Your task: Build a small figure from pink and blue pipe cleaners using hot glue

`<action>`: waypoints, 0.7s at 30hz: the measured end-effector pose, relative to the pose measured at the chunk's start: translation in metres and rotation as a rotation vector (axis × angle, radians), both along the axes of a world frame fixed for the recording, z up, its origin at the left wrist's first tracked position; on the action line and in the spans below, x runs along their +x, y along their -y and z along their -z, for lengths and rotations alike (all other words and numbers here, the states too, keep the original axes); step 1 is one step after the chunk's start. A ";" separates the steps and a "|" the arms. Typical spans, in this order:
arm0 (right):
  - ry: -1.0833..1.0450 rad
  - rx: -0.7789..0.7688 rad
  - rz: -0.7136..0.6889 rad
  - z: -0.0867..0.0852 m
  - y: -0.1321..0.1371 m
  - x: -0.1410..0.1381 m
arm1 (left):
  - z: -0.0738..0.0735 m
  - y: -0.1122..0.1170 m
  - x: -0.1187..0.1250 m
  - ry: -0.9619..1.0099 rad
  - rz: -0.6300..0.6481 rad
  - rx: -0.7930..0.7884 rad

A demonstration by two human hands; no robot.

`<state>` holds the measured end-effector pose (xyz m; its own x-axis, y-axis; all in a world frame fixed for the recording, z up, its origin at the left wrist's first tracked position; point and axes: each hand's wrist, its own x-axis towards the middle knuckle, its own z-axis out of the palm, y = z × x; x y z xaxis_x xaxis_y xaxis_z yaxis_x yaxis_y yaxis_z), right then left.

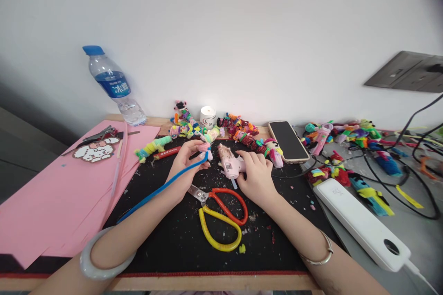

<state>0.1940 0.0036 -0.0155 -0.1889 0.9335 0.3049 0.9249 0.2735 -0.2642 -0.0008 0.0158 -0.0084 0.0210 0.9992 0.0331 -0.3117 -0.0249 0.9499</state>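
Note:
Between the fingertips of my left hand (186, 166) is a small pink fuzzy piece with a long blue pipe cleaner (162, 187) running from it. The blue strand slants down over my left forearm toward the mat. My right hand (256, 177) is wrapped round the handle of a pale pink hot glue gun (232, 167). Its stained nozzle end points up and left, close to the pink piece but apart from it. Below both hands lie scissors (221, 228) with one red and one yellow handle loop; their blade tips are hidden behind my left hand.
Pipe-cleaner figures (249, 136) line the wall side of the black mat (166, 249), near a white cup (208, 117) and a phone (289, 142). A water bottle (116, 85) and pink sheets (69, 193) are left. Right are a white power bank-like device (360, 223) and cables.

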 end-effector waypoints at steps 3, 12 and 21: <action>-0.043 0.001 -0.041 -0.003 0.004 -0.003 | 0.004 0.000 0.000 -0.053 0.020 0.066; -0.234 0.243 -0.424 -0.014 0.013 -0.004 | 0.008 0.006 0.000 -0.213 0.119 0.146; -0.093 0.213 -0.601 -0.012 0.021 -0.015 | 0.003 0.008 -0.001 -0.480 0.190 0.249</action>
<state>0.1789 -0.0174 -0.0034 -0.6238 0.5901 0.5124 0.5700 0.7921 -0.2183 -0.0017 0.0080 -0.0119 0.2701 0.9397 0.2096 0.1328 -0.2520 0.9586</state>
